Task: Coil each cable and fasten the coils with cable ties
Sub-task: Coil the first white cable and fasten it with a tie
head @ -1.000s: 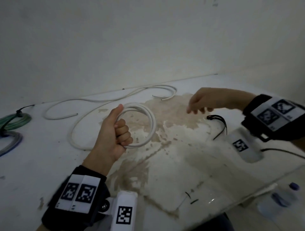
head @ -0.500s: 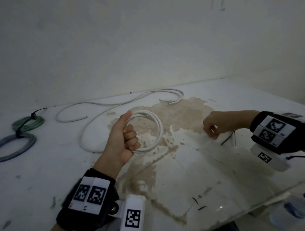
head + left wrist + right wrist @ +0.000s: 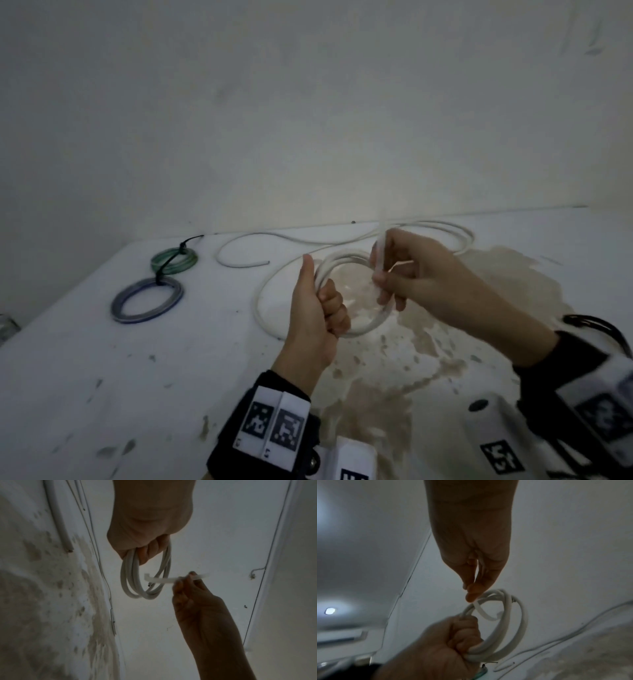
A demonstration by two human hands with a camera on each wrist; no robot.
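My left hand (image 3: pixel 322 308) grips the left side of a white cable coil (image 3: pixel 368 327) and holds it upright above the table. My right hand (image 3: pixel 394 277) pinches a white cable tie (image 3: pixel 379 263) at the coil's right side. In the left wrist view the cable tie (image 3: pixel 161 580) lies across the coil (image 3: pixel 135 588), with its head end past the loops. In the right wrist view the cable tie (image 3: pixel 483 613) curves down from my fingertips inside the coil (image 3: pixel 510 628). Whether the tie wraps the strands I cannot tell.
A green coil (image 3: pixel 174 261) and a grey-blue coil (image 3: pixel 147 301), fastened with black ties, lie at the far left. A long loose white cable (image 3: pixel 308 240) runs along the table's back. Black ties (image 3: pixel 596 325) lie at the right. A brown stain (image 3: pixel 486 291) covers the table's middle.
My right hand has come left from the table at the right up to the coil and now pinches a white tie. My left hand keeps its grip on the coil.
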